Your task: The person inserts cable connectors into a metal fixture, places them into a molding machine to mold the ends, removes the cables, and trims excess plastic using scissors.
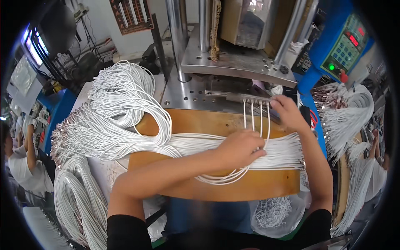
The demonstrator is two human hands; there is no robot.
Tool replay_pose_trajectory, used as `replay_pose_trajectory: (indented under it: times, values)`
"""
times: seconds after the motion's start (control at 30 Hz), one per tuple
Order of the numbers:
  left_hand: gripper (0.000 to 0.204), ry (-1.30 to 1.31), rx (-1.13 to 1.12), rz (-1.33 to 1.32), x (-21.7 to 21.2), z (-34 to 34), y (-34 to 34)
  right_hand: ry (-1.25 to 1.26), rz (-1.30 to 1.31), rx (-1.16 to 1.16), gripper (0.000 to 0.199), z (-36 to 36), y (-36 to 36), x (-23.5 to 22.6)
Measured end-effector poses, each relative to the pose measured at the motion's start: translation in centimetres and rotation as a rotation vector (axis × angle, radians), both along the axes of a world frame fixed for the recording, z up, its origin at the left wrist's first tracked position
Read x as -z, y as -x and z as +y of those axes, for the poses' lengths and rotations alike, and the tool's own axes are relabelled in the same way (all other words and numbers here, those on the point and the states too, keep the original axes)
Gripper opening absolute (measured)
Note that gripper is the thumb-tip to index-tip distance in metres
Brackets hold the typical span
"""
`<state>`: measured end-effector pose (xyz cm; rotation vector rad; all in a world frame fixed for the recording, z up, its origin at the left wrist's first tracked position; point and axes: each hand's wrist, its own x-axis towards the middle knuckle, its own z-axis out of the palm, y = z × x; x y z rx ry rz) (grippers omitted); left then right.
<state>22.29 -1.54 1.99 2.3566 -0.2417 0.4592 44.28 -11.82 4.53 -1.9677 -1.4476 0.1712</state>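
Several white cables run from a metal mould bar at the front of a press down toward my left hand. That hand lies over a thick bundle of white cables, its fingers curled round the cables leading to the bar. At the bar's right end, my right hand has thumb and fingers pinched together; what they grip is too small to make out. The bundle's ends point right across a brown board, and some loops hang below my left wrist.
Above the bar is the press's steel plate on metal columns. A blue control panel stands at far right. Large white cable coils pile up at left. A clear bag of white scraps sits below the board. Other people work on both sides.
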Motion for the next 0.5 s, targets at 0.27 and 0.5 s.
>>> replay_pose_trajectory:
  times: [0.27,0.5]
  values:
    - [0.019,-0.082,-0.114,-0.077,-1.5,6.6,-6.0,-0.222,-0.185,0.074,0.036,10.0,-13.6,9.0]
    - [0.018,0.034,-0.257,-0.077,-1.3,9.5,-5.6,0.014,-0.512,0.19,0.03,11.2,-11.9,6.3]
